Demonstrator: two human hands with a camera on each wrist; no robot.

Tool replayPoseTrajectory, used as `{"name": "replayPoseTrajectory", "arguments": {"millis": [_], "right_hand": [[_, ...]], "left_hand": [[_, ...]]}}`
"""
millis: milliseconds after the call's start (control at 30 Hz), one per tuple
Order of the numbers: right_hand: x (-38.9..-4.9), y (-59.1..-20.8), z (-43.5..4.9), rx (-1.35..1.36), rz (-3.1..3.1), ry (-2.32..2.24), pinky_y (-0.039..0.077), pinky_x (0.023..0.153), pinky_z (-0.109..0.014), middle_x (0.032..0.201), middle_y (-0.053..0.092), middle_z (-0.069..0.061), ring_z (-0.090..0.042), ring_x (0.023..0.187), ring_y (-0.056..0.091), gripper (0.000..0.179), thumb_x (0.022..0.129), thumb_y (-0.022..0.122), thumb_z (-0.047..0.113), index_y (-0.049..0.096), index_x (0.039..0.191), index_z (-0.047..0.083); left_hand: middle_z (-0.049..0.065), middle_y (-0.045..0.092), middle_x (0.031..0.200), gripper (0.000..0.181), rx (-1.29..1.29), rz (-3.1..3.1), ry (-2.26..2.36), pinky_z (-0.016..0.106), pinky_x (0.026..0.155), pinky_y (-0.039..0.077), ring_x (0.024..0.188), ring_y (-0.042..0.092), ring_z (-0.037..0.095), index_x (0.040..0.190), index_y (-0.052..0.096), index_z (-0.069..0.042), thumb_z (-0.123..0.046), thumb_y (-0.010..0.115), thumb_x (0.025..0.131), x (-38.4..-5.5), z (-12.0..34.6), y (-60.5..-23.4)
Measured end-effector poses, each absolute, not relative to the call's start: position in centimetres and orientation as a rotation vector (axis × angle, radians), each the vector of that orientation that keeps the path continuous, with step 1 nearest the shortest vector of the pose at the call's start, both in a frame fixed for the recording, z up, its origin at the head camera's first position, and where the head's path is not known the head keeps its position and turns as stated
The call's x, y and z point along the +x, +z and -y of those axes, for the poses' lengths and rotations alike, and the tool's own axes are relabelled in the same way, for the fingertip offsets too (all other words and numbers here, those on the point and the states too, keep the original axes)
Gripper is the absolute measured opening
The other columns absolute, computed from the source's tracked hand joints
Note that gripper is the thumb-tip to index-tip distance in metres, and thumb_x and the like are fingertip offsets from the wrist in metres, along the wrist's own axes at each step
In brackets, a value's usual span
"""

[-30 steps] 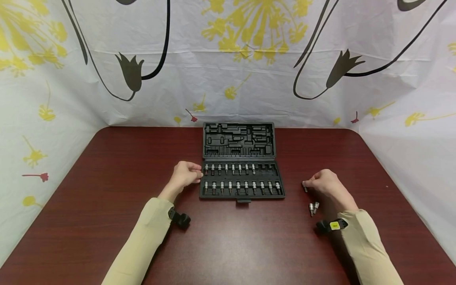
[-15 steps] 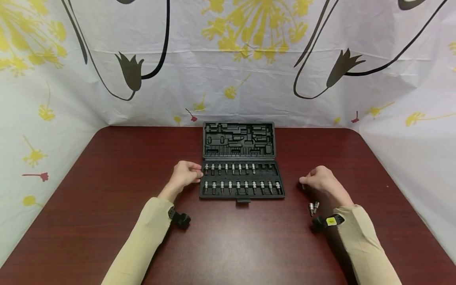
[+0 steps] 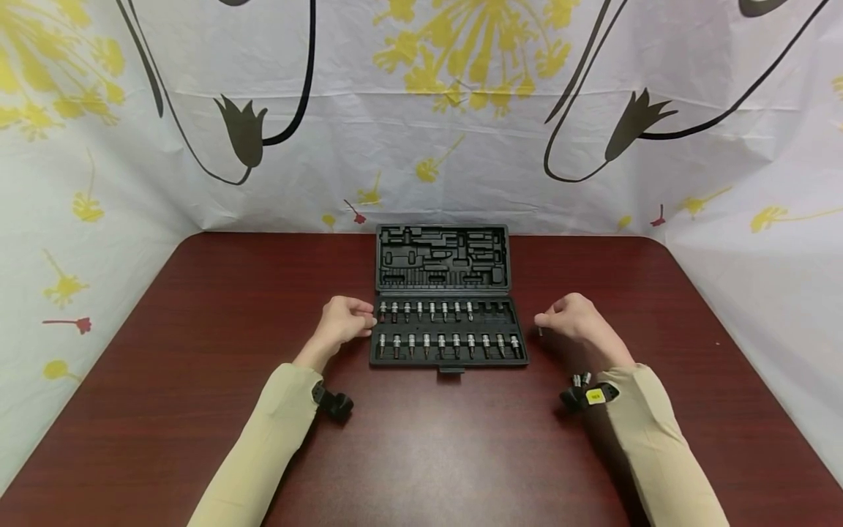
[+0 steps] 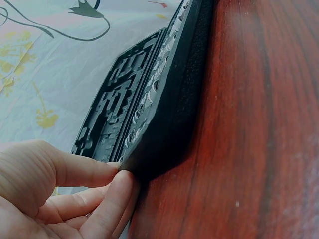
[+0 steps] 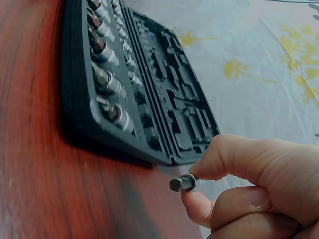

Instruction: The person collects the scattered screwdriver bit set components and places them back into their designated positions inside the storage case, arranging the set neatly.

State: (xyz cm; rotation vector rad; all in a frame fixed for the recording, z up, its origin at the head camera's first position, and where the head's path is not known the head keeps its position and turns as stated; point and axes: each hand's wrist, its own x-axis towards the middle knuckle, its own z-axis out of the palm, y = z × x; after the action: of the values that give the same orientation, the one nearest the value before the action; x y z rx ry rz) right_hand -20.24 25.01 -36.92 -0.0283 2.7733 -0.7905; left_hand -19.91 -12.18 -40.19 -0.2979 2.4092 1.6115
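A black bit socket case (image 3: pixel 421 329) lies unfolded on the table, its moulded lid (image 3: pixel 443 256) toward the wall. Two rows of metal bit sockets fill it, except for bare recesses at the right end of the far row. My left hand (image 3: pixel 339 322) pinches the case's left edge, thumb and finger meeting at the corner (image 4: pixel 134 167) in the left wrist view. Right of the case, my right hand (image 3: pixel 578 326) holds a single bit socket (image 5: pixel 183 183) between thumb and fingertips. Its hex tip points away from the fingers, as the right wrist view shows.
Two loose bit sockets (image 3: pixel 582 379) lie on the dark red table (image 3: pixel 435 454), partly hidden by the right wrist camera (image 3: pixel 575 398). A patterned white cloth (image 3: pixel 461 168) hangs along the table's back and sides. The case's latch (image 3: pixel 451 370) juts out at its front.
My right hand has moved left and away from me, bringing the bit socket nearer the case's right side. The left hand keeps its place at the case's left edge.
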Motion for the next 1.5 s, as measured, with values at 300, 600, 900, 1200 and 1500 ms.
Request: {"name": "replayPoseTrajectory", "arguments": {"millis": [300,600,900,1200,1500], "right_hand": [[-21.0,-36.7,-23.5,-0.039,-2.77,-0.79,0.04,0.054,-0.023,0.06,0.055,0.004,-0.013,0.062,0.046,0.03,0.082,0.062,0.024,0.068,0.068,-0.002],[-21.9,-36.6,-21.9,-0.013,-2.717,-0.821,0.033,0.05,-0.024,0.052,0.041,0.007,-0.01,0.053,0.036,0.031,0.084,0.062,0.023,0.061,0.06,0.004],[-22.7,-36.6,-20.0,-0.022,-2.664,-0.878,0.028,0.047,-0.024,0.048,0.033,0.007,-0.009,0.047,0.029,0.038,0.085,0.062,0.022,0.048,0.051,0.012],[-23.6,-37.1,-18.0,-0.023,-2.672,-0.917,0.029,0.047,-0.023,0.046,0.033,0.007,-0.008,0.044,0.026,0.039,0.083,0.063,0.02,0.048,0.048,0.013],[-24.3,-37.8,-16.9,0.01,-2.686,-0.901,0.03,0.045,-0.023,0.046,0.037,0.007,-0.009,0.044,0.03,0.037,0.082,0.065,0.019,0.052,0.049,0.011]], "left_hand": [[0.023,0.065,0.102,0.027,-0.288,-2.404,1.618,0.025,0.063,0.058,0.077,0.066,0.018,0.11,0.063,0.008,0.006,0.063,0.083,-19.9,12.2,-40.1],[0.022,0.066,0.1,0.026,-0.293,-2.414,1.609,0.026,0.063,0.058,0.077,0.067,0.019,0.109,0.063,0.008,0.006,0.064,0.083,-19.8,12.2,-40.2],[0.022,0.066,0.102,0.026,-0.3,-2.415,1.605,0.026,0.063,0.058,0.077,0.066,0.019,0.109,0.063,0.008,0.005,0.064,0.083,-19.9,12.2,-40.3],[0.022,0.066,0.101,0.027,-0.294,-2.408,1.617,0.026,0.064,0.058,0.078,0.067,0.019,0.11,0.063,0.008,0.006,0.064,0.083,-19.9,12.3,-40.3],[0.022,0.066,0.1,0.027,-0.302,-2.414,1.608,0.026,0.063,0.058,0.078,0.066,0.02,0.109,0.063,0.008,0.006,0.063,0.083,-19.9,12.2,-40.3]]}}
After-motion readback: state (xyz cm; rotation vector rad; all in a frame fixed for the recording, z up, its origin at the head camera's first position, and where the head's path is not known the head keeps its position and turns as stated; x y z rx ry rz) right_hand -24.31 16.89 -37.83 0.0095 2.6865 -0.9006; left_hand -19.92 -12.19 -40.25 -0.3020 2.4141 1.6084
